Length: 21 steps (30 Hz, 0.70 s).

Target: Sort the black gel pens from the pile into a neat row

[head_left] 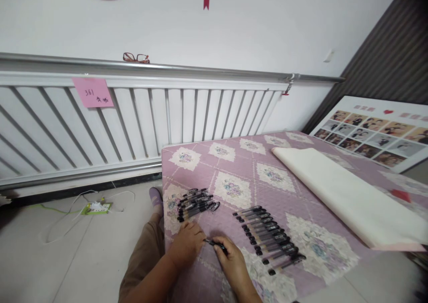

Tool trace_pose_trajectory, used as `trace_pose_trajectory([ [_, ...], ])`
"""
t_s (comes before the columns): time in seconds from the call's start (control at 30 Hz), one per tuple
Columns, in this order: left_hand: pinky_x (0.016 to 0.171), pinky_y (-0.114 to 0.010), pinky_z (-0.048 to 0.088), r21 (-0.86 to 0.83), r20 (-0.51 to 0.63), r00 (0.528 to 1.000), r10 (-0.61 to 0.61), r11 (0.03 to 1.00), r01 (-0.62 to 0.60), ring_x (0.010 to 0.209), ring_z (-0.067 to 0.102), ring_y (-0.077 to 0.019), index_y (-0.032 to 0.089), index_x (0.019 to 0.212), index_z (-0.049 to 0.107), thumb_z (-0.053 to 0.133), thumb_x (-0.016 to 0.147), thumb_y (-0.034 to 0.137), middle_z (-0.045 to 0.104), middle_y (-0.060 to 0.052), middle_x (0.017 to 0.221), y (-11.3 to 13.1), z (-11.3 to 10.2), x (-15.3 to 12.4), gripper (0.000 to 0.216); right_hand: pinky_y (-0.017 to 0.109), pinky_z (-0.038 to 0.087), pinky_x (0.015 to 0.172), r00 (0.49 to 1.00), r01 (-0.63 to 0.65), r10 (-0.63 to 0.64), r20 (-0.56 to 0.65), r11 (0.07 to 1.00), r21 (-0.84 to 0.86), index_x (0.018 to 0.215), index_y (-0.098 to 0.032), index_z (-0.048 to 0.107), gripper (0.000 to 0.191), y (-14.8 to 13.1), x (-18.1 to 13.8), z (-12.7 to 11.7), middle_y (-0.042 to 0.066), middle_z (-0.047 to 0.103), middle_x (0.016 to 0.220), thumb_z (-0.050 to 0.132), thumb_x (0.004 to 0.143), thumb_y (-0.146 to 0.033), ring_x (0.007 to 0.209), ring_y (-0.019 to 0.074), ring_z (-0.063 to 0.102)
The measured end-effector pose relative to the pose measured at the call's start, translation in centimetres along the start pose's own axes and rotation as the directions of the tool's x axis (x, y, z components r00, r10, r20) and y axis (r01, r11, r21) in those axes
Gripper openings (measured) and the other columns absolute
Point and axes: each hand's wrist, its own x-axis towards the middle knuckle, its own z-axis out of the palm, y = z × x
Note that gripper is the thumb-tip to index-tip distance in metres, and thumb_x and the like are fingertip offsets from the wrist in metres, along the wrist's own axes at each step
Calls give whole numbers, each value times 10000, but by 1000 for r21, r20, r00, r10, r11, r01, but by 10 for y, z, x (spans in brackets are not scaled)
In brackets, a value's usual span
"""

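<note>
My left hand [187, 242] and my right hand [230, 258] meet at the near edge of a pink quilted mattress [254, 178]. Together they hold one black pen [216, 245] between their fingertips, both hands closed on it. Just beyond my left hand lies a loose pile of black pens [195, 202]. To the right of my right hand, several black pens [267, 238] lie side by side in a neat slanted row.
A rolled cream sheet [344, 196] lies across the mattress's right side. A white radiator [133, 124] with a pink note [92, 92] and red glasses [136, 58] lines the wall. A photo board [374, 131] leans at right. A power strip with cables [96, 208] sits on the floor.
</note>
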Motion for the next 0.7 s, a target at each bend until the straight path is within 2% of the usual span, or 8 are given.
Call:
trace_pose_trajectory([
  [0.33,899,-358,283,-22,-5,1000,0,1000,-1,956,482,-177,263,949,619,509,915,292,595,7,970,0,1,0,119,297,496,807,1000,3,-3,2,1000,-2,888,-236,680,188,-1,0,0,33,707,890,526,787,-199,880,195,643],
  [0.5,896,-349,301,-36,-45,999,0,999,-2,955,479,-174,270,954,617,522,903,280,586,8,974,2,-1,-2,108,291,493,804,1000,-8,8,-9,1000,13,886,-235,681,192,-3,0,0,31,705,890,533,778,-177,878,191,642],
  [0.7,869,-328,335,-42,-61,998,-32,999,30,933,490,-174,259,914,631,538,882,238,580,3,944,5,-1,-3,101,314,510,821,997,-6,9,-75,999,39,915,-236,697,210,3,-3,4,47,716,915,564,760,-188,896,205,653],
])
